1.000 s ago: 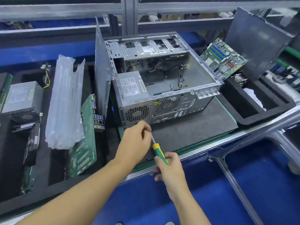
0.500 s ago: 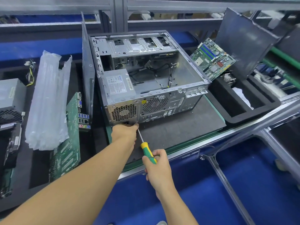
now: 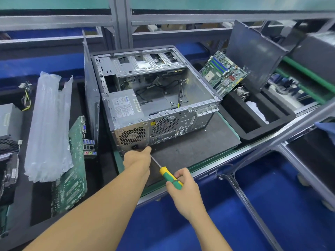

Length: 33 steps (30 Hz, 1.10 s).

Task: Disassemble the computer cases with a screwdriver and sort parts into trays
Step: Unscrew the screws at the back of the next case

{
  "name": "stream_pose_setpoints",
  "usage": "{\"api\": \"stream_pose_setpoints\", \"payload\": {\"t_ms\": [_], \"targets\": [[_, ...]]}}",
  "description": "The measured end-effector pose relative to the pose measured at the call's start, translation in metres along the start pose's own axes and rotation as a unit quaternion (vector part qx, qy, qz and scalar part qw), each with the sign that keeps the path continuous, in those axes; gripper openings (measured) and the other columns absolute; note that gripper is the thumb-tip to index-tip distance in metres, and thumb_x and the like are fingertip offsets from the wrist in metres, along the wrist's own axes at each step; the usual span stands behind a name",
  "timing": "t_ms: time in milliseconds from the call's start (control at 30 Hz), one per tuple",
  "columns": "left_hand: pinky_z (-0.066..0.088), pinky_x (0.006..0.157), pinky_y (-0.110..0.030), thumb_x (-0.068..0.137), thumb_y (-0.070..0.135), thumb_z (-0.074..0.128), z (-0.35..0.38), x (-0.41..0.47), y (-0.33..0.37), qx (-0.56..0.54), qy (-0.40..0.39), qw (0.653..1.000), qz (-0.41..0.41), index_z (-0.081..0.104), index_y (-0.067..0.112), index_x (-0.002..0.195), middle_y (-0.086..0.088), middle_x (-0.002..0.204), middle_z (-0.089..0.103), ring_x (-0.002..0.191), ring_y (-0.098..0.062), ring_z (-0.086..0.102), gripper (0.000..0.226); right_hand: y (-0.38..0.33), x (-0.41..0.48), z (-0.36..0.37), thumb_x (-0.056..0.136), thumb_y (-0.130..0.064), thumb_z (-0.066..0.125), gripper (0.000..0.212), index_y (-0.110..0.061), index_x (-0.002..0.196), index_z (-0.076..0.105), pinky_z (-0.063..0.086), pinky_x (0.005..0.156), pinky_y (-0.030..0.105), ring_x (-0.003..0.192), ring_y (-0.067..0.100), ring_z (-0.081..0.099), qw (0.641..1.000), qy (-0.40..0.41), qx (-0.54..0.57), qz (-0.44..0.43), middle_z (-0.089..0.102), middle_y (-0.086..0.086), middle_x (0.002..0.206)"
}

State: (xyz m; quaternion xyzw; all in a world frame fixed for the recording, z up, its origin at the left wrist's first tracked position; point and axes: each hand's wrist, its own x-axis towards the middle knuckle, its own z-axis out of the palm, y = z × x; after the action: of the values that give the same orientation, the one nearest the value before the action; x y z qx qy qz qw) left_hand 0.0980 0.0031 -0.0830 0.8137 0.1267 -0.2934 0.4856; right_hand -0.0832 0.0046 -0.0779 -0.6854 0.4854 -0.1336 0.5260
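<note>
Computer case lies open-side up on a dark mat, centre of the bench, rear panel facing you. Power supply sits in its near-left corner, with loose cables behind it.

Your right hand is wrapped round the green-and-yellow handle of the screwdriver. Its shaft runs up and left to the case's lower rear edge, just below the power supply's vent. Your left hand is at the tip, back of the hand towards the camera, thumb and forefinger closed on the shaft against the case.

The bench has a green edge strip and a metal rim. On the left is a black tray holding a green motherboard on edge, clear air-cushion wrap and another power supply at the frame edge. A grey side panel stands upright just beside the case.

On the right, a black foam tray carries a second motherboard leaning on its far rim, a dark panel tilted behind it and something white inside.

Grey metal framing crosses the far side. Blue surface lies below the bench — more rails run over it.
</note>
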Motion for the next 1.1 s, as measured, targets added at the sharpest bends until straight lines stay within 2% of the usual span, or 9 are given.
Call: {"api": "stream_pose_setpoints", "payload": {"t_ms": [100, 167, 267, 400, 533, 733, 867, 967, 1100], "targets": [[0.053, 0.057, -0.03, 0.086, 0.04, 0.063, -0.006, -0.015, -0.004, 0.045, -0.024, 0.997, 0.057, 0.064, 0.008, 0.077, -0.009, 0.062, 0.065, 0.046, -0.025, 0.061, 0.033, -0.006, 0.001, -0.027, 0.082, -0.029, 0.066, 0.018, -0.033, 0.086, 0.048, 0.036, 0.046, 0.019, 0.05, 0.004, 0.041, 0.999, 0.027, 0.018, 0.023, 0.054, -0.012, 0.066], [0.041, 0.049, -0.025, 0.093, 0.039, 0.05, -0.006, -0.031, -0.004, 0.08, -0.061, 0.989, 0.112, 0.061, 0.01, 0.081, -0.005, 0.061, 0.062, 0.043, -0.023, 0.058, 0.033, -0.016, 0.004, -0.046, 0.08, -0.029, 0.065, 0.017, -0.03, 0.088, 0.05, 0.035, 0.049, 0.023, 0.054, 0.009, 0.04, 0.995, 0.062, 0.068, 0.045, 0.054, -0.009, 0.07], [0.042, 0.048, -0.028, 0.094, 0.032, 0.039, 0.01, -0.061, 0.002, 0.105, -0.155, 0.966, 0.178, 0.048, 0.01, 0.073, -0.008, 0.063, 0.055, 0.045, -0.023, 0.05, 0.031, -0.035, 0.016, -0.075, 0.082, -0.026, 0.064, 0.02, -0.024, 0.101, 0.056, 0.034, 0.049, 0.03, 0.056, 0.015, 0.041, 0.974, 0.115, 0.179, 0.073, 0.062, 0.0, 0.077], [0.043, 0.041, -0.03, 0.093, 0.023, 0.045, 0.069, -0.103, 0.03, 0.129, -0.294, 0.921, 0.222, 0.052, 0.011, 0.063, -0.003, 0.052, 0.05, 0.041, -0.02, 0.048, 0.033, -0.053, 0.039, -0.122, 0.096, -0.021, 0.057, 0.014, -0.02, 0.109, 0.064, 0.038, 0.047, 0.026, 0.055, 0.01, 0.049, 0.956, 0.146, 0.24, 0.08, 0.07, -0.006, 0.074], [0.053, 0.046, -0.029, 0.098, 0.021, 0.054, 0.172, -0.131, 0.064, 0.104, -0.393, 0.89, 0.206, 0.068, 0.007, 0.074, -0.002, 0.065, 0.063, 0.047, -0.012, 0.057, 0.031, -0.043, 0.072, -0.194, 0.099, -0.024, 0.054, 0.015, -0.02, 0.106, 0.066, 0.04, 0.052, 0.029, 0.058, 0.012, 0.052, 0.945, 0.209, 0.237, 0.08, 0.07, -0.005, 0.076], [0.057, 0.071, -0.026, 0.089, 0.005, 0.061, 0.309, -0.137, 0.103, 0.199, -0.332, 0.884, 0.262, 0.077, 0.01, 0.082, -0.009, 0.081, 0.076, 0.07, -0.014, 0.069, 0.019, -0.009, 0.117, -0.296, 0.097, -0.021, 0.056, 0.012, -0.026, 0.103, 0.065, 0.044, 0.052, 0.029, 0.055, 0.009, 0.052, 0.94, 0.26, 0.211, 0.071, 0.07, -0.006, 0.075], [0.053, 0.085, -0.029, 0.095, 0.006, 0.054, 0.34, -0.125, 0.112, 0.297, -0.314, 0.861, 0.269, 0.074, 0.013, 0.114, -0.006, 0.118, 0.07, 0.105, -0.025, 0.066, 0.028, 0.003, 0.137, -0.327, 0.097, -0.019, 0.057, 0.015, -0.028, 0.104, 0.065, 0.046, 0.047, 0.02, 0.052, 0.006, 0.051, 0.948, 0.249, 0.188, 0.066, 0.07, -0.003, 0.077], [0.055, 0.086, -0.033, 0.097, 0.006, 0.051, 0.34, -0.123, 0.117, 0.335, -0.303, 0.842, 0.294, 0.074, 0.015, 0.114, -0.007, 0.116, 0.071, 0.102, -0.027, 0.067, 0.03, 0.003, 0.147, -0.327, 0.097, -0.019, 0.057, 0.015, -0.029, 0.105, 0.065, 0.047, 0.051, 0.024, 0.054, 0.007, 0.053, 0.947, 0.246, 0.194, 0.069, 0.071, -0.003, 0.077], [0.057, 0.087, -0.034, 0.097, 0.015, 0.054, 0.31, -0.135, 0.13, 0.271, -0.323, 0.853, 0.307, 0.072, 0.019, 0.116, 0.0, 0.102, 0.075, 0.091, -0.018, 0.072, 0.026, -0.017, 0.149, -0.303, 0.099, -0.017, 0.054, 0.018, -0.027, 0.11, 0.065, 0.044, 0.056, 0.03, 0.06, 0.011, 0.054, 0.947, 0.211, 0.24, 0.024, 0.071, 0.001, 0.082]]}}
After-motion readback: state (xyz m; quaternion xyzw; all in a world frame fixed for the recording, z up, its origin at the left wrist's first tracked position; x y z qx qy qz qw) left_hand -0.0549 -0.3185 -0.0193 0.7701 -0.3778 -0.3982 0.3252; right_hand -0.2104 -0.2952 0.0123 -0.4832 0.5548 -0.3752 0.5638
